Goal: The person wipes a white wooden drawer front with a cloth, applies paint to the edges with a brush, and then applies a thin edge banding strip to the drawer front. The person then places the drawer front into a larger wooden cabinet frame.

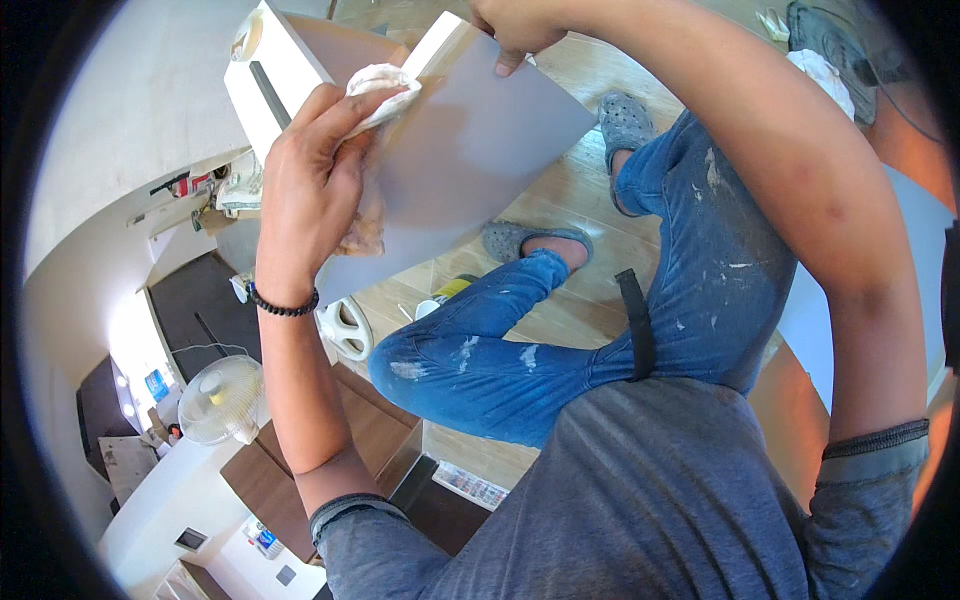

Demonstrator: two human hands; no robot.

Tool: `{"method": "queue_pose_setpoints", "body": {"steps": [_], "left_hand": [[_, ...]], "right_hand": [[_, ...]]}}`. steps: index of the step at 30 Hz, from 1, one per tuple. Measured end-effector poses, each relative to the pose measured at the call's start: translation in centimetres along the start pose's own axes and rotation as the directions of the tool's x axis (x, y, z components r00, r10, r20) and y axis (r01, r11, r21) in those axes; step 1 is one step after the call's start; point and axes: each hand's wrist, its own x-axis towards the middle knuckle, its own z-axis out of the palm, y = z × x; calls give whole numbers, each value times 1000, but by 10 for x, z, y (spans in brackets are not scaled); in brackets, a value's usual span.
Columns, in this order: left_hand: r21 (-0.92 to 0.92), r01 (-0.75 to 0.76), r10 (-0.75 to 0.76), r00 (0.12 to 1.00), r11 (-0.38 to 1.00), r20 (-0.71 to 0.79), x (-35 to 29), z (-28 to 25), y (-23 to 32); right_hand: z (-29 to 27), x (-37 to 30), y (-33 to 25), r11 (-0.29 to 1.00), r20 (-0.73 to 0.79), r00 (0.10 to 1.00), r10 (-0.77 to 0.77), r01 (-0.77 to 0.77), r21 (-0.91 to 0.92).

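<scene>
A white, crumpled cloth is pinched in my left hand, its fingers closed. The cloth touches the white edge of a pale grey panel that stands tilted before me. Below the same hand hangs a brownish, stained bunch; I cannot tell if it belongs to the cloth. At the top, my right hand grips the panel's edge, its thumb on the grey face. Part of that hand is cut off by the frame. A white boxy piece with a dark slot stands left of the panel.
My clogs rest on the tiled floor. A white plastic object and a small cup stand near my knee. To the left are a fan and a brown wooden unit. Another pale panel lies at right.
</scene>
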Motion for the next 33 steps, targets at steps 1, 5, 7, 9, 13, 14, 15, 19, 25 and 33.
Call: {"method": "queue_pose_setpoints", "body": {"steps": [1,5,7,9,13,14,15,19,25,33], "left_hand": [[23,-23,23,1000,999,-2,9,-2,4],[38,-99,101,994,994,-46,21,5,6],[31,-64,63,998,997,11,14,-1,6],[20,-23,22,999,1000,38,10,-3,4],[10,-75,75,997,997,-24,19,3,5],[18,-122,123,991,992,-54,24,6,7],[31,-132,133,989,991,-68,28,8,7],[28,-4,3,999,1000,39,7,0,1],[40,-31,33,999,999,-42,17,8,6],[25,3,-2,1000,1000,-9,8,3,2]], "right_hand": [[-3,-4,3,1000,-3,1000,9,-9,-18],[-6,-1,-6,996,46,997,58,-61,60],[-3,-5,-1,998,-15,1000,-3,4,66],[-2,-6,2,998,-27,999,-18,19,52],[-2,1,0,999,4,999,-32,32,-26],[-2,3,0,997,1,998,-58,57,-49],[-1,5,1,998,15,999,-51,52,-47],[8,7,1,999,0,999,-47,47,-26],[5,6,-6,1000,12,1000,-19,19,-20],[3,4,-1,1000,-11,1000,5,-5,-19]]}}
